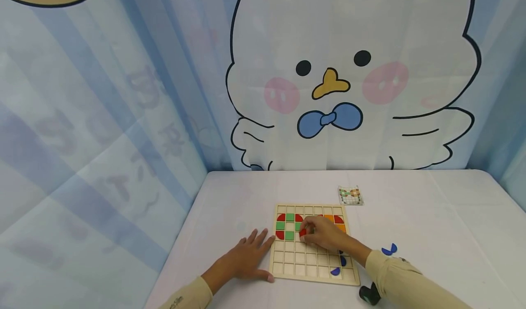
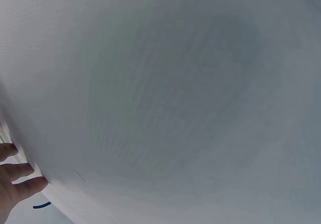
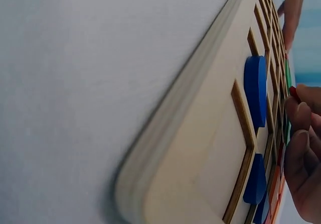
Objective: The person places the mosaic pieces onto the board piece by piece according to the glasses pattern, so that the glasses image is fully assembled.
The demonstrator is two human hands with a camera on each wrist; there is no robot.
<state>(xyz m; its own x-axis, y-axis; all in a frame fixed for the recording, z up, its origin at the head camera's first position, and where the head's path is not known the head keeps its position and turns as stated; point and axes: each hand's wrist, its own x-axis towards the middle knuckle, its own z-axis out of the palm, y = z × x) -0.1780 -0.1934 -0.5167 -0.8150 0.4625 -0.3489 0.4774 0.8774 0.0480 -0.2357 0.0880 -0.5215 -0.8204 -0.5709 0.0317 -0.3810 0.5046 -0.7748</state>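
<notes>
A wooden grid board (image 1: 312, 280) lies on the white table. My right hand (image 1: 324, 233) pinches a red piece (image 1: 302, 232) over the board's middle columns; the right wrist view shows the same red piece (image 3: 294, 92) between thumb and fingers. Left of it, red quarter-round pieces and green squares (image 1: 289, 217) form a ring in the grid. Red and orange pieces (image 1: 339, 219) sit at the upper right, partly hidden by the hand. With fingers spread, my left hand (image 1: 247, 256) rests by the board's left edge. Several blue pieces (image 1: 335, 271) lie loosely on the board's right side.
A small pattern card (image 1: 350, 195) lies behind the board's right corner. On the table to the right are blue pieces (image 1: 388, 250). A black object (image 1: 370, 294) sits beside the right forearm. Printed curtains (image 1: 328, 149) stand behind the table and at its left.
</notes>
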